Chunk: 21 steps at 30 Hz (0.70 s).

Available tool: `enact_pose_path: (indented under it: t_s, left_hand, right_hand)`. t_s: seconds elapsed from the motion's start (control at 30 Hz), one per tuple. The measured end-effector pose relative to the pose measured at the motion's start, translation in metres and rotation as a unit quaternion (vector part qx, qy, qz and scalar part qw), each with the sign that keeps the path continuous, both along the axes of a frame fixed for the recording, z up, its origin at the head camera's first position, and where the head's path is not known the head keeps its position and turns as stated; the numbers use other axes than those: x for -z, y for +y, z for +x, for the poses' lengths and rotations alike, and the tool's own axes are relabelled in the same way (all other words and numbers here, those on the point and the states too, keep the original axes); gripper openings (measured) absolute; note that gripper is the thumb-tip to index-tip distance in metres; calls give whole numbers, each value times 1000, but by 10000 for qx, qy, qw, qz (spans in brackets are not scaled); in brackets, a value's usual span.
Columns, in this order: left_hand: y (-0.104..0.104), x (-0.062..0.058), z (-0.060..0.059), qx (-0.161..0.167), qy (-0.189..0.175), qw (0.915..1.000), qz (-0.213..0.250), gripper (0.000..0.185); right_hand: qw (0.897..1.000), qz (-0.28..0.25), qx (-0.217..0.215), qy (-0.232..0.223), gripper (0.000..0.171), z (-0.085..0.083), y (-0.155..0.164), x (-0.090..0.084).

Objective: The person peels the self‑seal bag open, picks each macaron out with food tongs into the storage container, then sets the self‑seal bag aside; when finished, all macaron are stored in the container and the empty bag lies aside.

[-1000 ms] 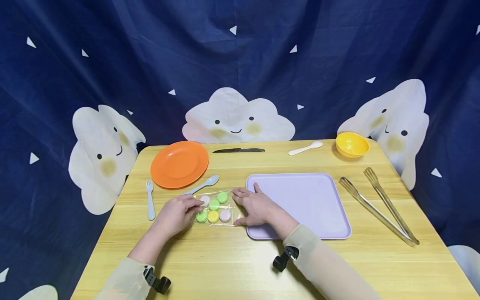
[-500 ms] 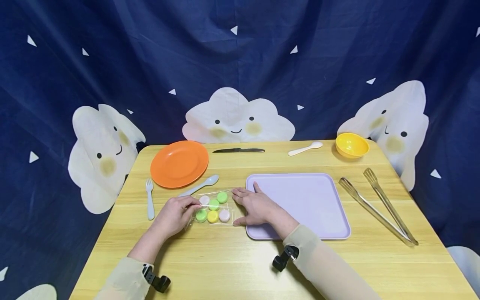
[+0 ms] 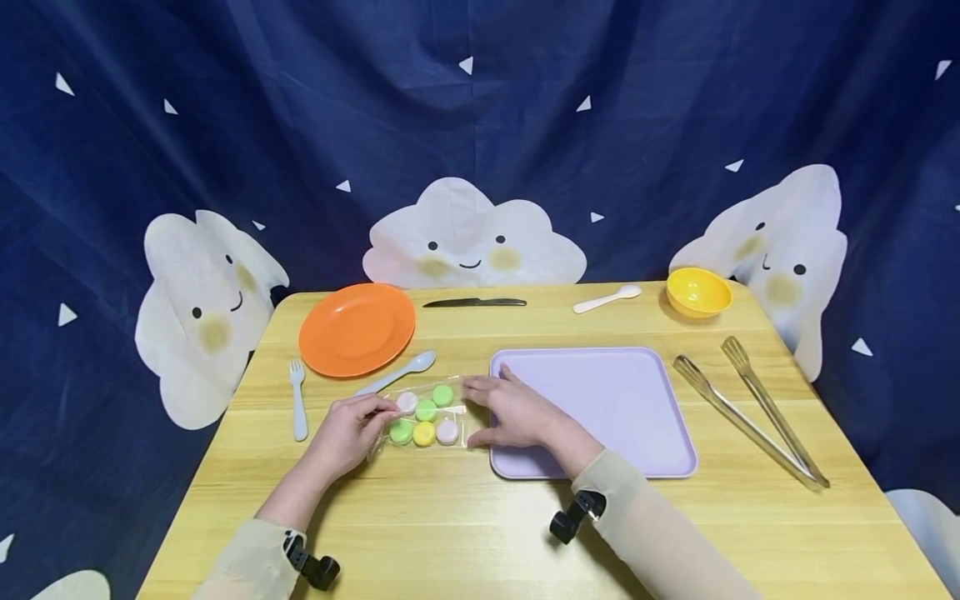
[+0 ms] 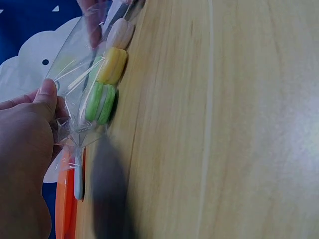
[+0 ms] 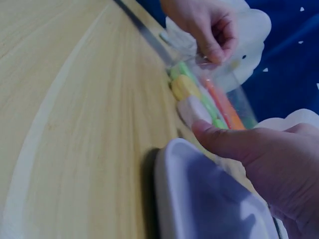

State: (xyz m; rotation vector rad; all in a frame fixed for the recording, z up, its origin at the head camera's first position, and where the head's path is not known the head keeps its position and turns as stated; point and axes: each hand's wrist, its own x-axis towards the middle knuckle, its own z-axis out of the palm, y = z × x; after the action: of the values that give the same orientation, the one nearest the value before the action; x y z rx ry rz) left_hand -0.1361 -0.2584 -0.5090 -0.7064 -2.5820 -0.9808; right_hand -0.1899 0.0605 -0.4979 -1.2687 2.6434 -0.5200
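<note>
A clear plastic bag of macarons (image 3: 425, 421) lies on the table between my two hands, with green, yellow and pale pink ones inside. At its left end my left hand (image 3: 347, 435) pinches the film between thumb and fingers. The left wrist view shows the film lifted at the thumb, beside a green macaron (image 4: 100, 102). My right hand (image 3: 517, 411) lies at the bag's right end, fingers and thumb spread at its edge. Its thumb (image 5: 219, 139) is beside a pale macaron (image 5: 193, 110) in the right wrist view. The lilac tray (image 3: 600, 417) is partly under this hand.
Behind the left hand are a blue spoon (image 3: 401, 372), an orange plate (image 3: 356, 329) and a blue fork (image 3: 298, 400). A dark knife (image 3: 475, 302), white spoon (image 3: 607, 298) and yellow bowl (image 3: 698, 293) line the back. Metal tongs (image 3: 757, 417) lie right of the tray.
Since one second ago the left fingers have drawn slightly left with the film, which now shows beyond the bag's left end. The right hand has hardly moved.
</note>
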Motion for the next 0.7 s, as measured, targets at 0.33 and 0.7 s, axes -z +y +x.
enact_pose_path:
  t_s: [0.33, 0.7]
  left_hand:
    - [-3, 9, -2, 1, 173, 9994, 296, 18]
    - [-5, 15, -1, 3, 137, 9983, 571, 22]
  right_hand:
    - [9931, -1136, 305, 48, 61, 5, 47, -30]
    - [9599, -2056, 1754, 744, 48, 21, 158, -54]
